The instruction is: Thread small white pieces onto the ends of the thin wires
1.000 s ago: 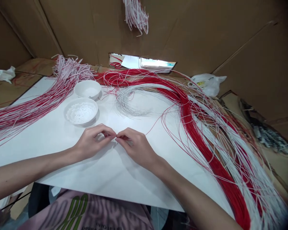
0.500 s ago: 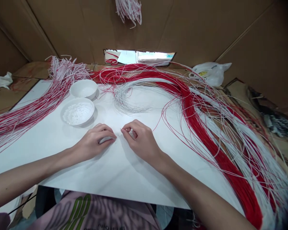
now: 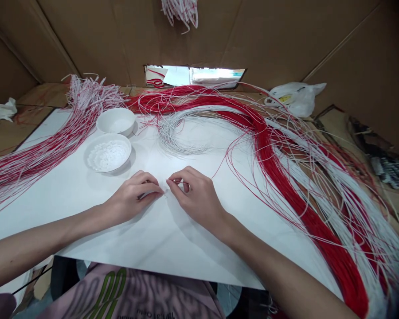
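Barely any shift since a moment ago: our left hand (image 3: 133, 195) and right hand (image 3: 199, 199) stay just apart, the right pinching a thin wire (image 3: 177, 181), light and floppy, so best held near the tip, down-right of the white bowl (image 3: 92, 139). Can't tell what the left holds.

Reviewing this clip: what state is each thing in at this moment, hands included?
Left hand: fingers curled; anything held is too small to tell.
Right hand: pinching a thin wire.
Thin wire: held, tip pointing left.
Bowl of small white pieces: upright.
Other white bowl: upright.
Red-and-white strands: loose, fanned out.
Plastic bag: crumpled.
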The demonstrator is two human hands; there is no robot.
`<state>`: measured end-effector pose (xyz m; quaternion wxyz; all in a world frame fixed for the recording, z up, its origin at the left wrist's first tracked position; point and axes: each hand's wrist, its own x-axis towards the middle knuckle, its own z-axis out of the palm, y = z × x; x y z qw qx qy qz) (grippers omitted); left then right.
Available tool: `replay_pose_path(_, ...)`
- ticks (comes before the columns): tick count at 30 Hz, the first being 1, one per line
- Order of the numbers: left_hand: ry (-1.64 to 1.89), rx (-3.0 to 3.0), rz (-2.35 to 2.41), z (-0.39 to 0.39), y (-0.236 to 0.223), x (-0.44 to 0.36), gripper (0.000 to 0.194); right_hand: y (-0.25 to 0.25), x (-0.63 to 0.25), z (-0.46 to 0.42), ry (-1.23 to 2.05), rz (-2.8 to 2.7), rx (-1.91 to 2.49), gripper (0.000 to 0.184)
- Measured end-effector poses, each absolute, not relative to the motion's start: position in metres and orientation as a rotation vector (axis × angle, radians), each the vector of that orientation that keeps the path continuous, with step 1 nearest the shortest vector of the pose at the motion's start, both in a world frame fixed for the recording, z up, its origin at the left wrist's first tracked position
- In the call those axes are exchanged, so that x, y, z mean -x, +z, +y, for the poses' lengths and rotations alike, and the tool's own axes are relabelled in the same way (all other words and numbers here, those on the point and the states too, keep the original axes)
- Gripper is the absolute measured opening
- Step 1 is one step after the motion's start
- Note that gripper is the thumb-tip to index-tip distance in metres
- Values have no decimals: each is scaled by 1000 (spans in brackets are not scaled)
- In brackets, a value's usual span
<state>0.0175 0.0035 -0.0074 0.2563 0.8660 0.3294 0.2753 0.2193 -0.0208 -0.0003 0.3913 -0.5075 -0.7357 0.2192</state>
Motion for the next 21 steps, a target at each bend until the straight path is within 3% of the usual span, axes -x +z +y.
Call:
replay_pose_path(9, 765, -1491, 1009, 2, 6, -12, 13, 9, -216, -29, 682, -1827, 967, 9)
replay_pose_path(21, 775, -1354, 904, -3, 7, -11, 9, 8, -212, -34, 653, -1821, 845, 11)
